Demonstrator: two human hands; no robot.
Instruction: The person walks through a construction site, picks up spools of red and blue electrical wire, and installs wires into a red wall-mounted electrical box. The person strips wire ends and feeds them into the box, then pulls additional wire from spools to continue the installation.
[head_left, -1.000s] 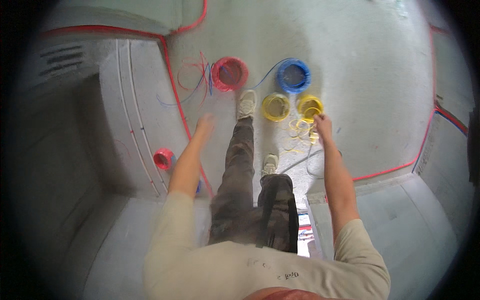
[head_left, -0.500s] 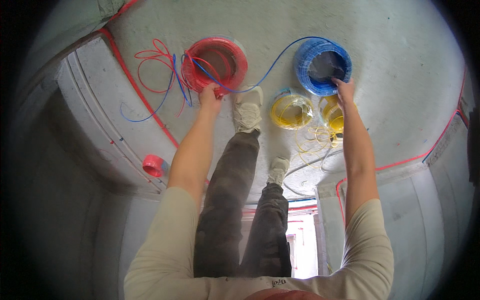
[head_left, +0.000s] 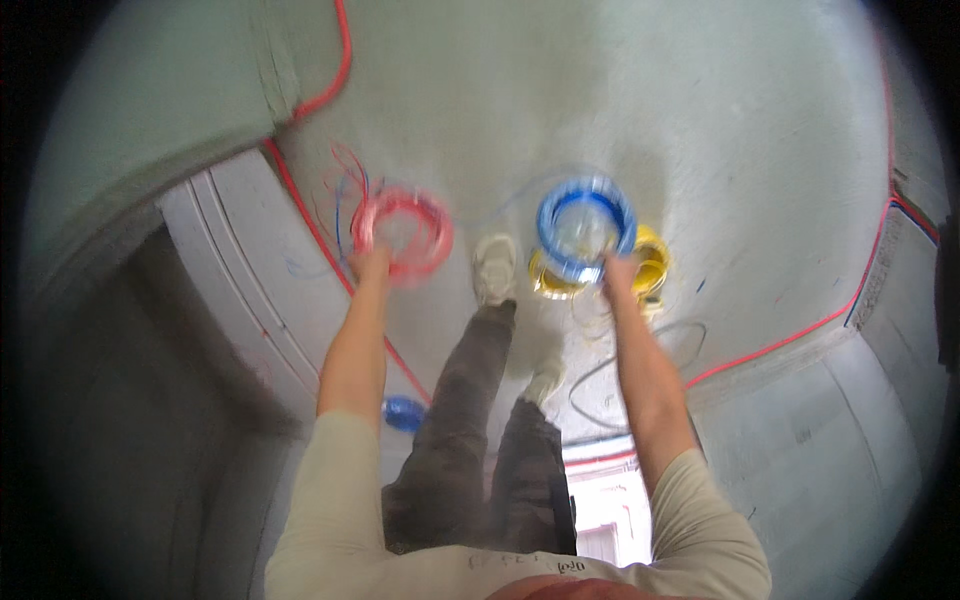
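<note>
My left hand point(head_left: 371, 263) is closed on the near left side of a red wire coil point(head_left: 437, 243); loose red and blue wire ends trail from its left. My right hand point(head_left: 620, 268) grips the near right rim of a blue wire coil point(head_left: 548, 222), which looks raised off the floor. Partly hidden behind that coil and hand are two yellow wire coils point(head_left: 653, 258). A thin blue wire seems to run between the red and blue coils, though motion blurs it. Both coils and both hands are somewhat smeared.
Red conduit point(head_left: 310, 222) crosses the concrete floor on the left, and another red conduit point(head_left: 770, 338) follows the right wall. Beside my left leg lies a small blue roll point(head_left: 404, 413). A grey cable point(head_left: 572, 385) loops on the floor right of my rear shoe point(head_left: 545, 380).
The blue coil has come up and left, now overlapping the yellow coils. My left hand still holds the red coil, which looks shifted and lifted. The whole view has moved too.
</note>
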